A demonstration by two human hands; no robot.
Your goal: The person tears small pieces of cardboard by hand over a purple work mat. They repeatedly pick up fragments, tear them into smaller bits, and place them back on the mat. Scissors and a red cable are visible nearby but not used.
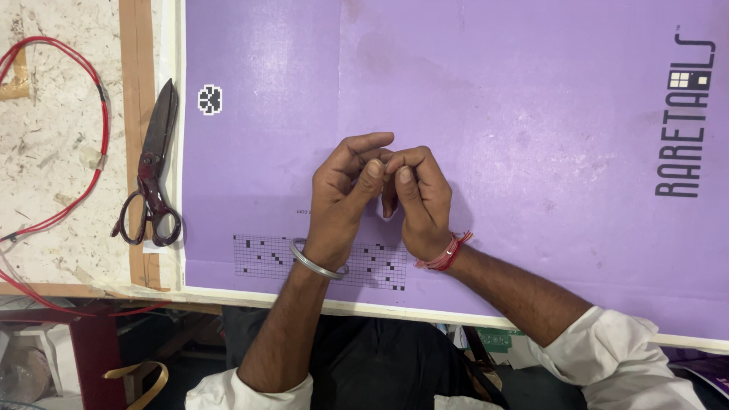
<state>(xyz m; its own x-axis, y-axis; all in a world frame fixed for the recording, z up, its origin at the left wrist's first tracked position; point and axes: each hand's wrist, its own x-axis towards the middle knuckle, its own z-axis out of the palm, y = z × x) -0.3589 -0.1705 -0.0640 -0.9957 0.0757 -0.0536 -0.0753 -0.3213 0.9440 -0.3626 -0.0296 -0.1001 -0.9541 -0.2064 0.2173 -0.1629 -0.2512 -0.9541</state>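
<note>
1. Right now both hands meet over the middle of the smooth purple mat that covers the table; the fingertips press together as if pinching something very small between them.
2. Left hand: fingers curled, thumb laid against the forefinger, closed to a pinch. Whatever it grips is too small or too hidden to make out; I cannot tell if it is a thread, a pin or nothing at all. A plain silver metal bangle rings this wrist.
3. Right hand: likewise curled shut, fingertips touching those of the left, thumb tucked in front. A band of red thread is tied round its wrist, with frayed ends sticking out.
4. Both forearms rest across the near edge of the table, likely to steady fine finger work. White rolled sleeves show at the elbows.
5. The mat is flat and matte, faintly scuffed, and carries a printed grid of small black and white squares just under the left wrist and a small black pixelled paw mark toward the upper left.
6. Large dark steel scissors with worn, reddish loop handles lie closed just off the mat's left edge, well apart from the hands, blades pointing away from the person.
7. Further left, a red insulated wire loops over a rough, speckled pale board edged with a wooden strip.
</note>
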